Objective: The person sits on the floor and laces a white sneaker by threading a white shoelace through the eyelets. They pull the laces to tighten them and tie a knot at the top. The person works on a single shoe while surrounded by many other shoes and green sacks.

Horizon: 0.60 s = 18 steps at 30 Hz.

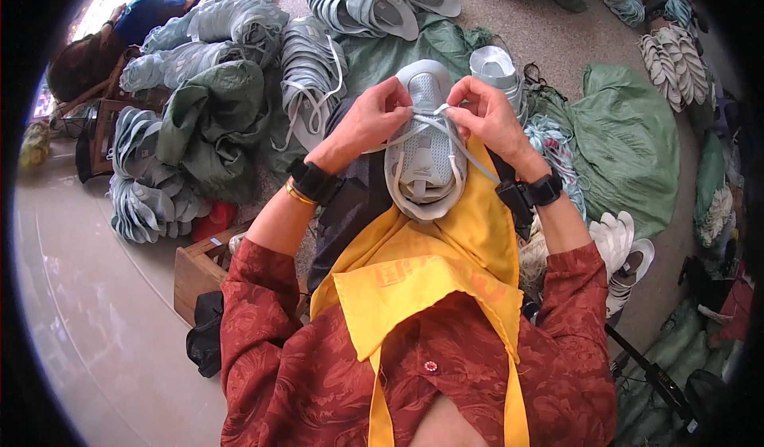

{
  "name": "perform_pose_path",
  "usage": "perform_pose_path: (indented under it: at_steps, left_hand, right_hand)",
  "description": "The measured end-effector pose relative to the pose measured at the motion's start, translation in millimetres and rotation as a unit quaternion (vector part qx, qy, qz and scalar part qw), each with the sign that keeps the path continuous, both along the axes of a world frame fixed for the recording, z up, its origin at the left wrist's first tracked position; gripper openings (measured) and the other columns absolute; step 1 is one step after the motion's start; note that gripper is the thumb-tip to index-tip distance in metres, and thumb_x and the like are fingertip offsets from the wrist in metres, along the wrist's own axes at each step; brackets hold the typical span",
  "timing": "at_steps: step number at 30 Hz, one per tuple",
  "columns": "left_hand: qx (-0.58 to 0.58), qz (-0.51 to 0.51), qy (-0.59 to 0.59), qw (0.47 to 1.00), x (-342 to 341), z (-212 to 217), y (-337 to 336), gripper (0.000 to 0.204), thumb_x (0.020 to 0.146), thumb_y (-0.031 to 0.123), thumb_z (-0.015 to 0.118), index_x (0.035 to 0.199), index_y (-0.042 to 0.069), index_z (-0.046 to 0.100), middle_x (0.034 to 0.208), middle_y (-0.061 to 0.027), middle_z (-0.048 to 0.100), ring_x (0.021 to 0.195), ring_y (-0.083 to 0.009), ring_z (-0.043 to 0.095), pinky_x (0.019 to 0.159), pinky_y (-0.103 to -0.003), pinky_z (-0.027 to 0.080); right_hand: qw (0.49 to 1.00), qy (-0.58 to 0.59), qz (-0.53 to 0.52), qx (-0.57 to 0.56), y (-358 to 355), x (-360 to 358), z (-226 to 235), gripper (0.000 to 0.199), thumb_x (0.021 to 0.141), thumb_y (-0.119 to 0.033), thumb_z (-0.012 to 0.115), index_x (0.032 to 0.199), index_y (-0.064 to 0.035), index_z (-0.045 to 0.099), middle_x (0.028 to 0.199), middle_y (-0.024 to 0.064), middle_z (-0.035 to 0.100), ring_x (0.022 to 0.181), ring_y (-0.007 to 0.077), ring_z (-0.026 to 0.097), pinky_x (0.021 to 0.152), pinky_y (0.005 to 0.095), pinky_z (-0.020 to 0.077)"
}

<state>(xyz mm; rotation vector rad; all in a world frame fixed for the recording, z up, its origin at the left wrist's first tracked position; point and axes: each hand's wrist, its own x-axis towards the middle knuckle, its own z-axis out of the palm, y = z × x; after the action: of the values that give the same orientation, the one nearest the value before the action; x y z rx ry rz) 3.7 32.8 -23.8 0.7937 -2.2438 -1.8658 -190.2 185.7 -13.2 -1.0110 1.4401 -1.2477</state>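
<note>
A pale grey mesh shoe upper (420, 164) rests on my lap over a yellow apron (485, 224), its toe pointing away from me. Its flat, light shoelace (476, 160) crosses the front in loose strands. At the left edge of the lacing, my left hand (372, 121) pinches the lace between thumb and fingertips. My right hand (492, 119) grips a whitish lace end in a similar pinch on the opposite side. Both hands are closed and close to the toe end. The fingers partly cover the eyelets there.
Nested stacks of grey shoe uppers (306, 61) lie ahead and to the left. Green sacks (625, 148) spread on the right, near a bundle of colourful laces (551, 140). A wooden stool (199, 268) stands beside my left elbow. White uppers (613, 240) sit near my right elbow.
</note>
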Motion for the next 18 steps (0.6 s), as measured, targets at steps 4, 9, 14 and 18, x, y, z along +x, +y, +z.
perform_pose_path:
  at_steps: [4, 9, 14, 18]
  left_hand:
    - [0.054, -0.025, 0.0, 0.998, 0, 8, -4, 0.008, 0.096, 0.01, 0.066, 0.099, 0.005, 0.06, 0.088, 0.007, 0.054, 0.08, -0.0019, 0.049, 0.069, -0.02, 0.041]
    - [0.085, -0.067, 0.005, 0.994, -2, 15, -7, 0.012, 0.098, 0.015, 0.068, 0.097, 0.006, 0.06, 0.087, 0.0086, 0.053, 0.078, -0.002, 0.047, 0.066, -0.02, 0.039]
    - [0.083, -0.078, -0.003, 0.993, -2, 6, -14, 0.012, 0.101, 0.016, 0.066, 0.097, 0.006, 0.061, 0.086, 0.0085, 0.052, 0.079, -0.0032, 0.046, 0.07, -0.02, 0.04]
    - [0.213, -0.041, 0.046, 0.975, 6, 1, -17, 0.013, 0.102, 0.018, 0.064, 0.096, 0.006, 0.061, 0.085, 0.0082, 0.052, 0.079, -0.0049, 0.047, 0.073, -0.02, 0.04]
  right_hand:
    - [0.998, -0.05, 0.035, -0.005, 1, -14, 0, 0.01, 0.095, -0.006, 0.067, 0.102, -0.0024, 0.061, 0.087, -0.0008, 0.063, 0.069, 0.0057, 0.061, 0.059, 0.0228, 0.0521]
    - [0.993, -0.105, 0.043, 0.014, 2, -14, 6, 0.009, 0.097, -0.008, 0.064, 0.105, -0.0026, 0.062, 0.089, -0.0012, 0.063, 0.07, 0.0053, 0.06, 0.06, 0.0223, 0.0526]
    - [0.995, -0.091, 0.031, 0.006, -5, -10, 4, 0.008, 0.098, -0.008, 0.063, 0.105, -0.0036, 0.062, 0.086, -0.0024, 0.062, 0.067, 0.004, 0.059, 0.059, 0.0209, 0.0513]
    - [0.999, 0.008, 0.048, 0.017, -12, -13, -4, 0.007, 0.1, -0.01, 0.062, 0.105, -0.0049, 0.062, 0.085, -0.004, 0.061, 0.065, 0.0028, 0.057, 0.058, 0.0195, 0.0488]
